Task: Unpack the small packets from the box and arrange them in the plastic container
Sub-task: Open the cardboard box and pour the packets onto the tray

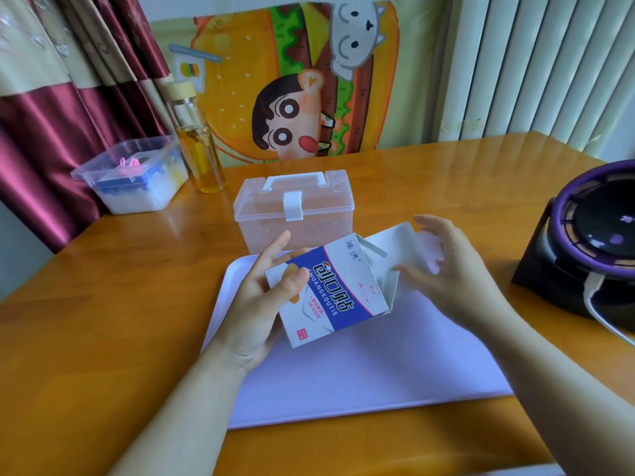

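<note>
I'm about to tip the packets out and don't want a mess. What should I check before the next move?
1. Box gripped: left hand holds the box, thumb on its front - ok.
2. Box end opened: flap folded out by the right hand - ok.
3. Packets seen inside the opening - cannot tell.
4. Plastic container lid open: shut, latch down - not ok.
5. Tray beneath the box - ok.

Box [330, 290]: white carton with blue band, right-hand end flaps open, tilted, raised, centre of frame.
Container [293, 207]: clear plastic, white latch and handle, lid closed, upright, just above the box in frame.
</note>
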